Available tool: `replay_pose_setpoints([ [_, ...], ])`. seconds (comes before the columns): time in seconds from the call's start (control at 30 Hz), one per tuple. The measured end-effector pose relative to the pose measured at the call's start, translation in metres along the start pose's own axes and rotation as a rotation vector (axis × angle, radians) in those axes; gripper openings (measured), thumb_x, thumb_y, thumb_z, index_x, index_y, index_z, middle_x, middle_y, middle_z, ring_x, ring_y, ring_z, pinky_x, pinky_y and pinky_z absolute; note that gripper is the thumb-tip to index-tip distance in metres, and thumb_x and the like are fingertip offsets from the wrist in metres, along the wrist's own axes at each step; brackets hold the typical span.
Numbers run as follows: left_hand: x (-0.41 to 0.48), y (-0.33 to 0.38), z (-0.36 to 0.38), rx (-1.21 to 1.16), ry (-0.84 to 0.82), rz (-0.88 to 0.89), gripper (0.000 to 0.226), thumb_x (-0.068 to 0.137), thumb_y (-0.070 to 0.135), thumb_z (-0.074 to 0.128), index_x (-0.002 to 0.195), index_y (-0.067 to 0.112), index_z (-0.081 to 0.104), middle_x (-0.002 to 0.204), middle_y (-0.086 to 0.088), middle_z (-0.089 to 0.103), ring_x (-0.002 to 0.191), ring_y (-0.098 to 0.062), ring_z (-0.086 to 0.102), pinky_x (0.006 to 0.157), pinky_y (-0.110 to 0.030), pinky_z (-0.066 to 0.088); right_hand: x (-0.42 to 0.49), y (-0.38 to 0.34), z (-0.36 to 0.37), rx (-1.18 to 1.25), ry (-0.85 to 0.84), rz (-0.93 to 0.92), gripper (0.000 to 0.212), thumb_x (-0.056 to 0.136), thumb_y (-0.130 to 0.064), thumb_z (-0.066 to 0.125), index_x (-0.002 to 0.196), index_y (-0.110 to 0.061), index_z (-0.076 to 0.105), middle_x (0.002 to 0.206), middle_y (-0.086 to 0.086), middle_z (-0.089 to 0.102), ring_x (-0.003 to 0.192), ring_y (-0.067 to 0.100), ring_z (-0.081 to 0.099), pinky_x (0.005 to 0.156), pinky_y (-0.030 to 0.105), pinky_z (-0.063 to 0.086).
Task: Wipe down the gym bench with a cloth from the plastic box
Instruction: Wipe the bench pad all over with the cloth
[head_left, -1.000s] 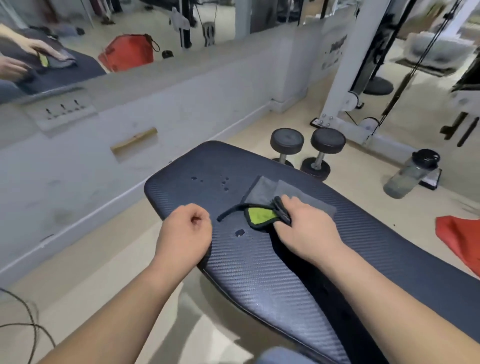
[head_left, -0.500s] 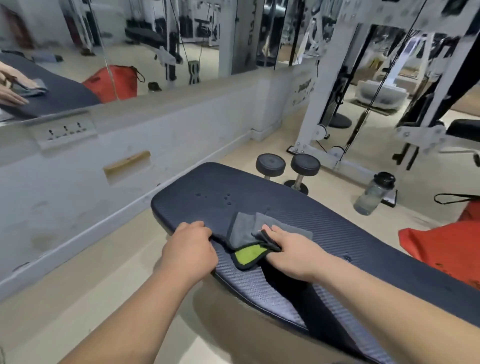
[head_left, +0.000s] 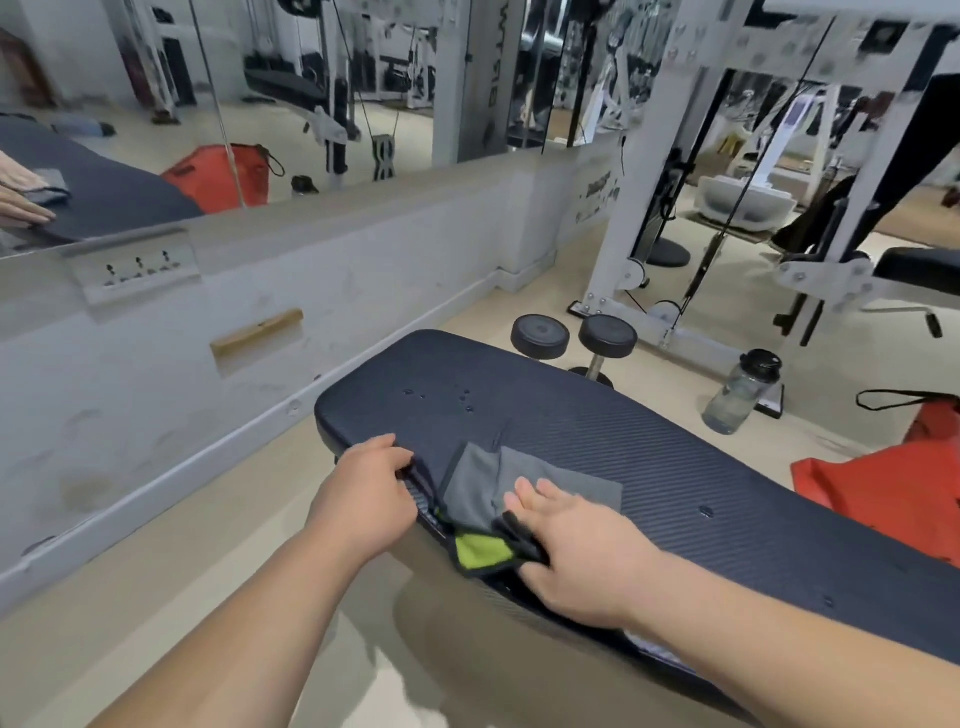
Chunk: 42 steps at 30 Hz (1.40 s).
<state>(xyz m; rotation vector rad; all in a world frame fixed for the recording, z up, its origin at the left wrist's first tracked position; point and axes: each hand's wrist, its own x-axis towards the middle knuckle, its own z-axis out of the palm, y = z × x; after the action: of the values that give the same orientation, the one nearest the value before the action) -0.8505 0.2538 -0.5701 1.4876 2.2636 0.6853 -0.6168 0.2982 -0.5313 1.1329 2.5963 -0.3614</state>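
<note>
Gym bench (head_left: 649, 467): a dark, ribbed, padded surface that runs from the centre to your lower right.
Cloth (head_left: 483, 488): grey with a lime-green patch and black edging. It lies folded on the surface by the near edge, partly under your right hand.
Right hand (head_left: 582, 551): palm down on the cloth, with the fingers (head_left: 524, 493) straight and close together, pressing flat.
Left hand (head_left: 369, 493): just left of the cloth, with the fingers curled over the bench's near edge, gripping it.
Droplets (head_left: 462, 397): a few wet spots toward the far end of the surface, apart from the cloth.
Floor: two dumbbells (head_left: 540, 335) stand just beyond the bench, with a clear water bottle (head_left: 740, 392) to their right and a red bag (head_left: 883, 488) at your far right.
</note>
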Motion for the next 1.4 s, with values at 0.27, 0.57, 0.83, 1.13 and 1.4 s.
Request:
replay_pose_setpoints([
  [0.27, 0.006, 0.005, 0.006, 0.018, 0.041, -0.017, 0.035, 0.088, 0.013, 0.051, 0.112, 0.024, 0.073, 0.151, 0.003, 0.05, 0.144, -0.018, 0.037, 0.11, -0.028, 0.038, 0.065, 0.068, -0.016, 0.144, 0.085, 0.098, 0.078, 0.098, -0.046, 0.047, 0.165, -0.031, 0.011, 0.174, -0.005, 0.011, 0.16, 0.011, 0.01, 0.13, 0.031, 0.01],
  [0.57, 0.004, -0.007, 0.0, -0.041, 0.039, 0.036, 0.041, 0.095, 0.022, 0.059, 0.135, 0.031, 0.063, 0.156, 0.014, 0.042, 0.147, -0.005, 0.033, 0.119, -0.02, 0.022, 0.132, 0.069, -0.036, 0.118, 0.173, 0.268, 0.073, 0.104, -0.047, 0.036, 0.166, -0.019, 0.008, 0.175, 0.005, 0.005, 0.161, 0.024, 0.005, 0.13, 0.043, 0.007],
  [0.83, 0.019, -0.011, -0.003, -0.073, 0.14, -0.093, 0.022, 0.089, 0.008, 0.057, 0.104, 0.003, 0.072, 0.143, -0.009, 0.057, 0.142, -0.018, 0.042, 0.101, -0.028, 0.04, 0.025, -0.003, -0.003, -0.017, 0.042, -0.102, 0.076, 0.099, -0.047, 0.04, 0.166, -0.027, 0.01, 0.175, -0.003, 0.0, 0.161, 0.018, -0.001, 0.131, 0.04, 0.003],
  [1.13, 0.01, -0.011, -0.006, -0.081, 0.099, -0.122, 0.04, 0.093, 0.024, 0.057, 0.132, 0.019, 0.063, 0.162, -0.002, 0.034, 0.152, -0.015, 0.024, 0.118, -0.032, 0.029, 0.118, 0.054, -0.032, 0.088, 0.138, 0.157, 0.074, 0.103, -0.047, 0.04, 0.166, -0.025, 0.008, 0.175, -0.001, 0.005, 0.161, 0.018, 0.005, 0.13, 0.038, 0.007],
  [1.4, 0.012, -0.013, -0.013, -0.089, 0.131, -0.166, 0.035, 0.093, 0.01, 0.05, 0.124, 0.014, 0.066, 0.161, 0.005, 0.036, 0.149, -0.01, 0.03, 0.107, -0.026, 0.036, 0.1, 0.006, -0.008, 0.011, 0.132, -0.048, 0.072, 0.102, -0.048, 0.04, 0.165, -0.037, 0.007, 0.174, -0.008, -0.003, 0.161, 0.015, -0.006, 0.129, 0.036, -0.003],
])
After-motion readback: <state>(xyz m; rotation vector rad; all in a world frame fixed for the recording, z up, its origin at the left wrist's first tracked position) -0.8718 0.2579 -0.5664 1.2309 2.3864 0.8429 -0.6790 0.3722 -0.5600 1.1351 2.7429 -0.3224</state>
